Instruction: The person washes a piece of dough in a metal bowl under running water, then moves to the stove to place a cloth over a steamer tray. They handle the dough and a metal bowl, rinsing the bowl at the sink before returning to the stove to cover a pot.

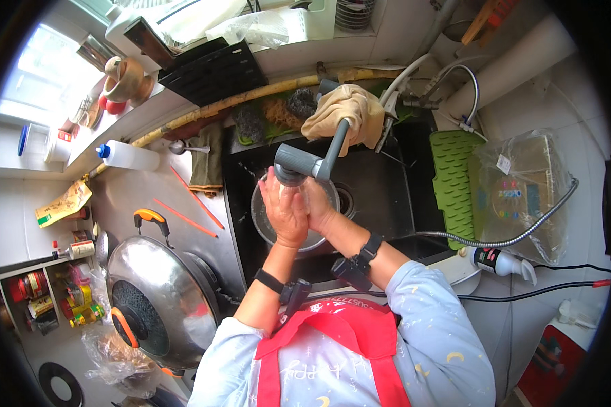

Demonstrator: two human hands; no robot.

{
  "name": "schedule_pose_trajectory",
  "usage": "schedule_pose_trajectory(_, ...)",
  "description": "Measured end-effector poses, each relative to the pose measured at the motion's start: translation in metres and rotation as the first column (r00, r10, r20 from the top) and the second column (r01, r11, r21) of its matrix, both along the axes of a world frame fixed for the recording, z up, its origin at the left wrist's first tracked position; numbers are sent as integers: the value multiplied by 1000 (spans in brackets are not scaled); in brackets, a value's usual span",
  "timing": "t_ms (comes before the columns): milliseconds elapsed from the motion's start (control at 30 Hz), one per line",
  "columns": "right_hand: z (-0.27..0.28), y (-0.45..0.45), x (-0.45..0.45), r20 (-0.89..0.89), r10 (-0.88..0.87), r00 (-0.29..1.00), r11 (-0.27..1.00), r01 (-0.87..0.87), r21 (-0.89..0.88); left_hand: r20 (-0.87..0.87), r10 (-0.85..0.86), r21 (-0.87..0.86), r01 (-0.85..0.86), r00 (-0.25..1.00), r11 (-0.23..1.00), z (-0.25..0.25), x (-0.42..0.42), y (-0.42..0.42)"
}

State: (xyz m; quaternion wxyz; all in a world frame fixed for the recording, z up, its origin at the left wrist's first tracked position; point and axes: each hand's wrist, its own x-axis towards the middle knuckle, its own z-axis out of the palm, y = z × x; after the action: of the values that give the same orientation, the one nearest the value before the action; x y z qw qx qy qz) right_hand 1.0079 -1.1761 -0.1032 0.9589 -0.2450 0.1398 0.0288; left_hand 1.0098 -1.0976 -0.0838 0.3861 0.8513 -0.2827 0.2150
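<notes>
My left hand (285, 216) and my right hand (316, 204) meet palm to palm beneath a grey faucet head (291, 164). Wet-looking skin shows at the outlet. The left fingers are extended and slightly apart; the right fingers are mostly hidden behind them. Between the palms I see no object, though the contact area is covered. Below both hands is a round metal basin (258, 224), in the black sink (382, 203). A beige cloth (346, 114) drapes over the jointed faucet arm (334, 147).
Left of the sink stand a domed wok lid (153, 269), two red chopsticks (186, 217) and a squeeze bottle (130, 155). Scouring pads (275, 116) line the sink's back edge. At right are a green drying mat (450, 183), a flexible metal hose (519, 217) and a spray bottle (504, 263).
</notes>
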Motion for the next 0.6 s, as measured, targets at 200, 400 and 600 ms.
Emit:
schedule_pose_trajectory(200,-3,-6,5,23,60,998,965,-64,255,-4,-92,-61,92,996,994,0,9,-4)
schedule_pose_trajectory(400,-11,4,-3,-205,-85,975,975,39,-218,-174,-46,-215,7,984,977,-18,10,-6)
schedule_pose_trajectory(600,-57,9,-16,8,37,999,322,-4,-947,-635,-126,-426,-208,762,880,-38,21,11)
